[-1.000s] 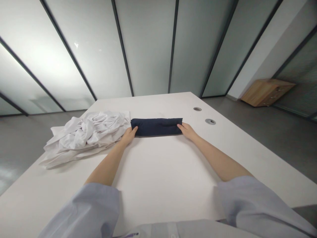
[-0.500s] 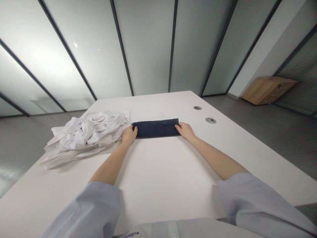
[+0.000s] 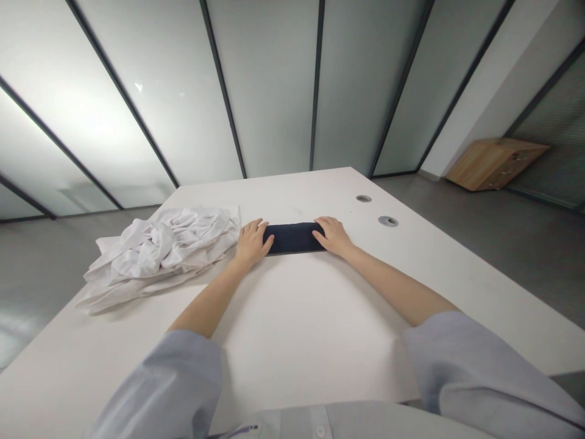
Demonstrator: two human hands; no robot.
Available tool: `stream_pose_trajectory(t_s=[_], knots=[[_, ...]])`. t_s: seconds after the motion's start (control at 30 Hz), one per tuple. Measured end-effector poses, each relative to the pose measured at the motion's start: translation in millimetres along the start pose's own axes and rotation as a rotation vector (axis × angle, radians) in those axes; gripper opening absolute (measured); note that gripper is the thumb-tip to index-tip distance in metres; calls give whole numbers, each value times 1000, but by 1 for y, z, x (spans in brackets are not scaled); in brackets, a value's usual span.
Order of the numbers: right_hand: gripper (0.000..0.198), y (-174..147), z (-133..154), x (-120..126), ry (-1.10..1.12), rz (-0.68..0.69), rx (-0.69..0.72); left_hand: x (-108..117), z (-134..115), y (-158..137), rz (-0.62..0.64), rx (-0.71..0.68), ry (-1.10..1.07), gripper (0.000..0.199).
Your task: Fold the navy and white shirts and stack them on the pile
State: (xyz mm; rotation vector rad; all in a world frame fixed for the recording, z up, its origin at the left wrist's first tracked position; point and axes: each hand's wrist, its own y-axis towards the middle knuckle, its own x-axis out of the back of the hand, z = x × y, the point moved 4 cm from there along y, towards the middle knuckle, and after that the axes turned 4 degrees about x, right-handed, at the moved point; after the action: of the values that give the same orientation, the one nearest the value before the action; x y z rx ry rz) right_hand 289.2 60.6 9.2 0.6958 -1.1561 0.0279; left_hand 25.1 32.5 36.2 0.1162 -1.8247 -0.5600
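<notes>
A dark navy cloth (image 3: 292,238), folded into a flat rectangular strip, lies across the white table in front of me. Over its left end rests my left hand (image 3: 253,242), fingers stretched out and thumb apart. My right hand (image 3: 333,235) lies on the right end in the same way, palm down with the fingers spread. Both ends of the cloth are hidden under my hands. To the left of my left hand is a crumpled heap of white cloth (image 3: 169,244).
The white table (image 3: 315,329) carries two round cable grommets, one nearer (image 3: 388,221) and one farther (image 3: 364,198), on its right side. Frosted glass panels (image 3: 269,91) stand behind it. A wooden cabinet (image 3: 489,163) is on the floor at the far right.
Both hands have let go of the cloth's ends and now lie flat over them. My left hand has moved inward to the right. The cloth stays in place.
</notes>
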Motion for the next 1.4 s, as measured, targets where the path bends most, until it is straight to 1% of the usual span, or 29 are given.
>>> stream_pose_trajectory(t_s=[0.07,0.13,0.27,0.33,0.4,0.5,0.63,0.7,0.77,0.83,0.9,1.0,1.07,1.17,1.23,1.3,1.4], knots=[[46,9,8,-6,-14,75,19,-9,-10,8,56,-6,20,53],[50,18,13,-14,-37,116,28,-21,-15,15,98,0,32,55],[57,25,17,-37,-69,234,21,-45,-15,19,187,11,61,58],[58,22,15,-47,-73,277,0,-51,-12,16,192,17,59,60],[59,18,14,-53,-85,272,-16,-53,-11,14,181,20,53,62],[59,13,15,-53,-110,259,-28,-52,-9,12,177,31,57,64],[60,6,27,-44,-132,253,-68,-49,-4,11,218,23,73,72],[59,3,36,-37,-157,246,-85,-47,0,8,245,-9,81,79],[57,2,44,-30,-195,256,-93,-42,3,2,256,-69,84,86],[53,2,49,-22,-226,277,-93,-36,7,-6,232,-117,83,88],[48,5,51,-16,-227,287,-87,-29,11,-12,172,-109,83,83],[41,11,51,-11,-214,274,-51,-21,20,-15,45,6,85,75],[42,14,53,-11,-205,254,6,-19,27,-14,-29,94,89,67],[60,16,66,-17,-143,245,147,-21,41,-9,-99,179,45,50],[67,15,77,-26,-98,292,219,-23,50,-6,-128,206,-25,41],[68,12,87,-35,-83,363,234,-24,59,-5,-162,235,-91,36],[66,8,92,-47,-94,430,184,-24,68,-5,-197,267,-147,31]])
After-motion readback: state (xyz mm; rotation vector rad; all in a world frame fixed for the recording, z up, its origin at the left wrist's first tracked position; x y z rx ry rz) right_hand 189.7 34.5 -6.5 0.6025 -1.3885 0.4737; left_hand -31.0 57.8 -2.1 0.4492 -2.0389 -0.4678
